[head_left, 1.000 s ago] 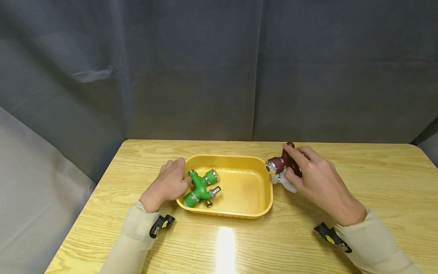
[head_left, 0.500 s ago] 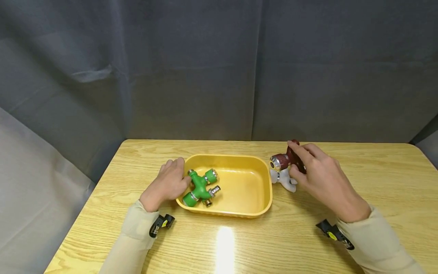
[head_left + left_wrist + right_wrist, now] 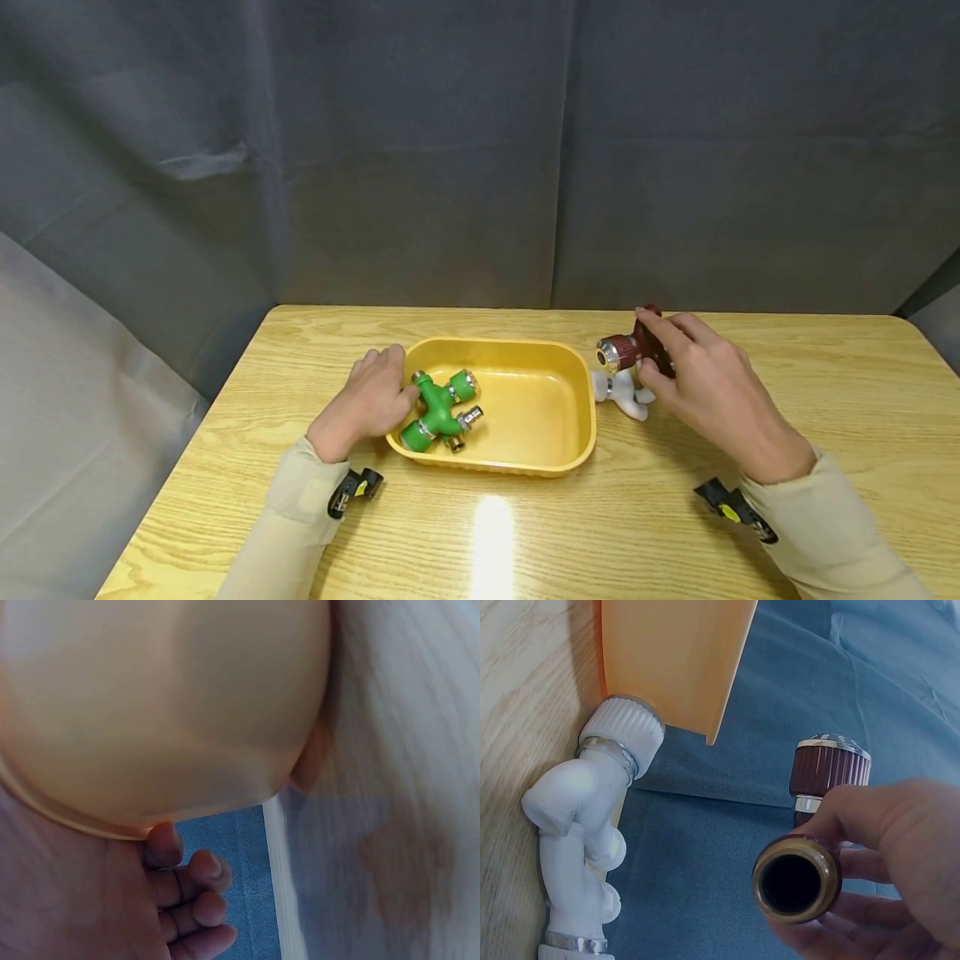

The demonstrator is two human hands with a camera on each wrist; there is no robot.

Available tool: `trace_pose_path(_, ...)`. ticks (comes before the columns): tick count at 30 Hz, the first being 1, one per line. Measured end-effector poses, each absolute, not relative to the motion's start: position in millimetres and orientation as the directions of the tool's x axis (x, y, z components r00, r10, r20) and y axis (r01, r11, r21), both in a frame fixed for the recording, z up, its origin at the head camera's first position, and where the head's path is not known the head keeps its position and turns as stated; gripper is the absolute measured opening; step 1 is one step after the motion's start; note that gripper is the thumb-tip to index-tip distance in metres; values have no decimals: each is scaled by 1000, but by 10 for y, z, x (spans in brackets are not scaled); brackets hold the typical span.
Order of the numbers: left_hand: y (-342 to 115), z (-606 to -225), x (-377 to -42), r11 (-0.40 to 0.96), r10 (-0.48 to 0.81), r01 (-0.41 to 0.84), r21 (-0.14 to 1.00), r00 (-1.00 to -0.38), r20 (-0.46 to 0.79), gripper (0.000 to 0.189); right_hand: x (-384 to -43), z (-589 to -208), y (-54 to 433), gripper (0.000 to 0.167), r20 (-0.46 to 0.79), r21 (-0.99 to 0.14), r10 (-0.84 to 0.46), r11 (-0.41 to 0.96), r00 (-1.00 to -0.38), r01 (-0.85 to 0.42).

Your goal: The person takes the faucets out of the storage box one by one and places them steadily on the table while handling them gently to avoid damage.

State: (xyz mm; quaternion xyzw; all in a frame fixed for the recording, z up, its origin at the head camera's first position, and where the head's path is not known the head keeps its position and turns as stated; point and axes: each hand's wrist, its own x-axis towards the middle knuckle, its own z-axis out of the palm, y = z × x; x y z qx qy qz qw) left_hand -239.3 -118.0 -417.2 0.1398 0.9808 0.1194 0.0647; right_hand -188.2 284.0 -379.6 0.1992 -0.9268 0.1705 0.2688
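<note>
My left hand (image 3: 367, 404) grips the left rim of a yellow plastic tub (image 3: 532, 417), its fingers curled on the outside in the left wrist view. Inside the tub, at its left end, lies a green radiator valve (image 3: 437, 410) with ribbed caps and metal fittings. My right hand (image 3: 708, 383) holds a dark red radiator valve (image 3: 624, 352) in the air, just right of the tub. Its ribbed head (image 3: 829, 769) and open brass end (image 3: 791, 883) show in the right wrist view. A white radiator valve (image 3: 628, 397) lies on the table below, its ribbed cap against the tub's right side.
The wood-grain table (image 3: 825, 400) runs back to a dark grey curtain (image 3: 420, 167). Another stretch of curtain hangs at the left. A bright light reflection (image 3: 493, 542) falls on the tabletop in front of the tub.
My right hand has shifted right with the dark red valve, away from the tub's rim. More of the white valve shows now. The left hand and green valve have hardly moved.
</note>
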Motion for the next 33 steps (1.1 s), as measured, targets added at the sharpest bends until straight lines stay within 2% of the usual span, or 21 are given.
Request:
trace_pose_path(11,-1172,-4176,-2407,939,281,254,231,-956,-90,24,-1936,-3815,2896,57,560,-214,-258,873,-787,-438)
trace_pose_path(33,-1167,-4171,-2389,945,279,257,200,-956,-90,25,-1983,-3837,3024,59,453,-240,-218,904,-864,-354)
